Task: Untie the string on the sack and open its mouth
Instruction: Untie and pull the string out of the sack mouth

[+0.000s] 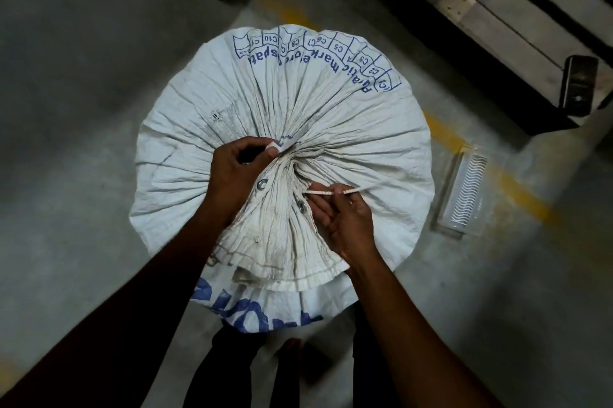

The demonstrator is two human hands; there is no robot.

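A full white woven sack (212,108) with blue print stands upright on the floor, seen from above. Its top is gathered into tight pleats at a neck (292,168), and the mouth's flap fans out towards me with two metal eyelets (262,184). My left hand (232,172) pinches a white piece, string or tape, at the left of the neck. My right hand (345,218) holds a thin white string (328,191) between its fingertips, stretched flat to the right of the neck. How the string runs around the neck is hidden in the folds.
The sack stands on grey concrete with a worn yellow line (524,195). A clear plastic tray (462,195) lies on the floor at the right. A wooden pallet (471,2) and a dark bracket (578,85) are at the upper right. My legs are below the sack.
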